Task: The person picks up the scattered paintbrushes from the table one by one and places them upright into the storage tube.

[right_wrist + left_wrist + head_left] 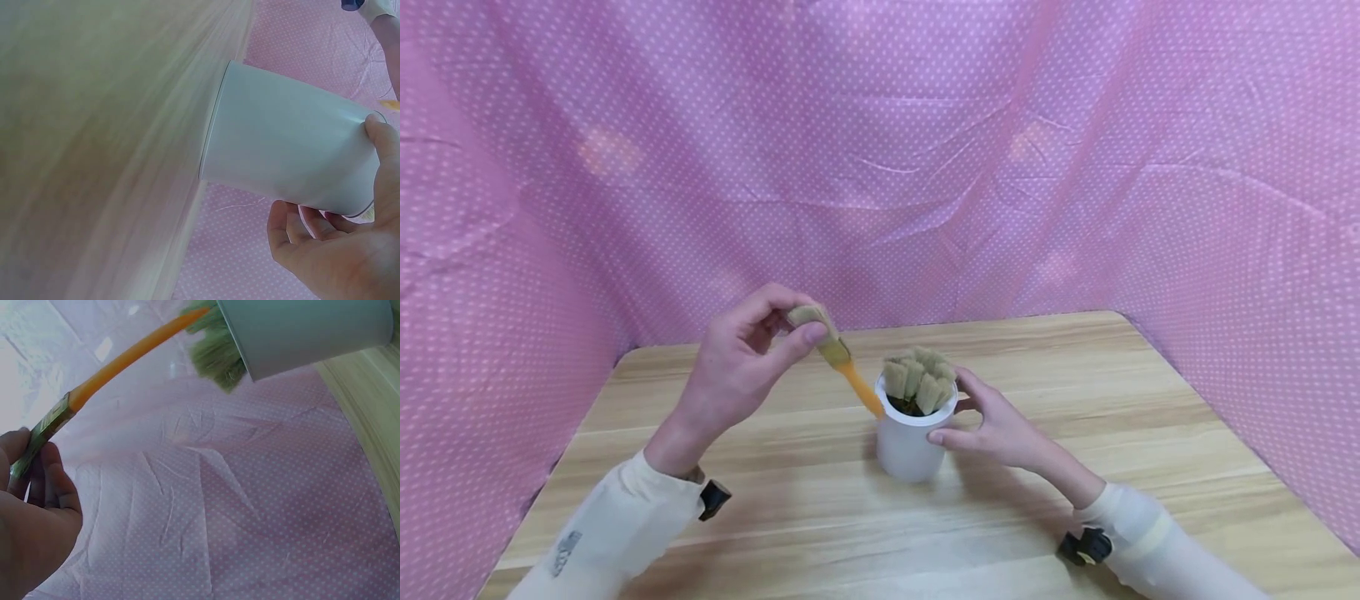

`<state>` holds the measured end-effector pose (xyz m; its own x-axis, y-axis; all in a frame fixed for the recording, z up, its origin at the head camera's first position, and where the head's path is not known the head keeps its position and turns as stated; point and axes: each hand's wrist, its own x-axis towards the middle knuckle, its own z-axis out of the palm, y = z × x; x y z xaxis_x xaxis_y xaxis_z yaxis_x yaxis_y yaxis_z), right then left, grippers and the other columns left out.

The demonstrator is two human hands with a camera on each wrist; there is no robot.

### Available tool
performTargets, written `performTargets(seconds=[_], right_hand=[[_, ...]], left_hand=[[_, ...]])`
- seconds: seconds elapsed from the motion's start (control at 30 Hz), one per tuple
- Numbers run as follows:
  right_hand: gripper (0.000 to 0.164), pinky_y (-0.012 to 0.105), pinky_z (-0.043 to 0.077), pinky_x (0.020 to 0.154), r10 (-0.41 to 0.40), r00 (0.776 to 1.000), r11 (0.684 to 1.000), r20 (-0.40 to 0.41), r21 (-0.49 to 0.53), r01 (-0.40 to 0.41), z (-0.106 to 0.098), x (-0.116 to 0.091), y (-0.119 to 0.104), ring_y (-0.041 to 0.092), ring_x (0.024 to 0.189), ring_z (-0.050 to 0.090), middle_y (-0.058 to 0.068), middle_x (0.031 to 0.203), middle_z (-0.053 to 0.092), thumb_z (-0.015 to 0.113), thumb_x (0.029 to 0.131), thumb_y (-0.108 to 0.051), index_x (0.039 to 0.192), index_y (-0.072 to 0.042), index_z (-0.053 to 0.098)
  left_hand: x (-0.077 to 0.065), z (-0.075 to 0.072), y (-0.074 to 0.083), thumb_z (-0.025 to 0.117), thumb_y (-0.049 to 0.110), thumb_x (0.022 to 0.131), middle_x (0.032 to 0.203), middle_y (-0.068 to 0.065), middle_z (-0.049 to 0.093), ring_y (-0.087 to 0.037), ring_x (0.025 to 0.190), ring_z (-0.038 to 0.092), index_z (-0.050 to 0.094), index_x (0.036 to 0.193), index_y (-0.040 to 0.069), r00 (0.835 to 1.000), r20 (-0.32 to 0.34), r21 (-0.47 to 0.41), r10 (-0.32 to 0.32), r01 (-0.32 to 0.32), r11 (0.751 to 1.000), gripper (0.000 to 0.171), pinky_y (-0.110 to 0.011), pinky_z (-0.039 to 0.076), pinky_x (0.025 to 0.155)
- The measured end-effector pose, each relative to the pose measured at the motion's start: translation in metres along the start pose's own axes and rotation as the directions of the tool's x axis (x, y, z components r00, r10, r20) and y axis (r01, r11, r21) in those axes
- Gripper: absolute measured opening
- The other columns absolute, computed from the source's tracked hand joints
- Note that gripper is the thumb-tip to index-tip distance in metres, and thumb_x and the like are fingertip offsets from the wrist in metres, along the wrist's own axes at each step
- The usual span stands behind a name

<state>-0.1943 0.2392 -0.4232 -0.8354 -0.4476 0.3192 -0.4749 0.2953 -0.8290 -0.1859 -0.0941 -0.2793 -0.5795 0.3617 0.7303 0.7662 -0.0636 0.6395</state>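
My left hand (737,358) pinches a paintbrush (861,389) by its bristle end, between thumb and fingers. The brush's orange handle slants down to the right, its tip at the left rim of a white cylindrical pot (910,450). Whether the tip touches the rim, I cannot tell. Several other brushes stand in the pot with their pale bristles (917,379) up; their handles are hidden inside. With thumb and fingers around the pot's right side near the rim, my right hand (1000,421) holds it. In the right wrist view the pot's base (215,122) rests on the table.
The light wooden table (790,533) extends around the pot on all sides. Pink dotted cloth (880,167) hangs behind the table and along both sides. A small black device (715,500) sits on the left wrist, and another black device (1084,547) on the right.
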Motion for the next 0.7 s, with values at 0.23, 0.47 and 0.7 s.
performTargets(seconds=[0.23,0.47,0.7], right_hand=[[0.088,0.051,0.048,0.098,0.003,1.000,1.000,-0.007,-0.005,-0.003,0.001,0.002,-0.002,0.025,0.121,0.057,0.003,0.138,0.057,0.088,0.083,-0.023,0.155,-0.020,0.038],[0.088,0.052,0.048,0.099,0.009,1.000,1.000,-0.002,0.002,-0.009,0.001,0.001,-0.005,0.022,0.122,0.056,0.000,0.138,0.057,0.088,0.083,-0.022,0.155,-0.024,0.038],[0.088,0.050,0.048,0.099,0.017,1.000,1.000,0.012,-0.001,-0.017,0.000,0.000,-0.003,0.021,0.123,0.056,-0.001,0.141,0.055,0.087,0.084,-0.027,0.156,-0.027,0.037]], left_hand=[[0.005,0.015,-0.012,0.074,-0.010,0.088,0.101,-0.013,0.069,-0.026,0.082,0.062,0.070,0.108,0.002,0.999,-0.005,-0.032,0.037,-0.037,0.999,0.023,-0.027,0.053,0.070],[0.003,0.036,-0.027,0.079,-0.002,0.087,0.100,0.003,0.070,-0.018,0.085,0.063,0.073,0.106,0.012,0.996,0.080,0.126,0.039,-0.049,0.991,0.024,-0.031,0.054,0.074],[0.001,0.054,-0.043,0.080,0.009,0.089,0.102,0.007,0.068,-0.012,0.090,0.062,0.073,0.108,0.013,0.982,0.184,0.200,0.053,-0.090,0.976,0.020,-0.032,0.054,0.079]])
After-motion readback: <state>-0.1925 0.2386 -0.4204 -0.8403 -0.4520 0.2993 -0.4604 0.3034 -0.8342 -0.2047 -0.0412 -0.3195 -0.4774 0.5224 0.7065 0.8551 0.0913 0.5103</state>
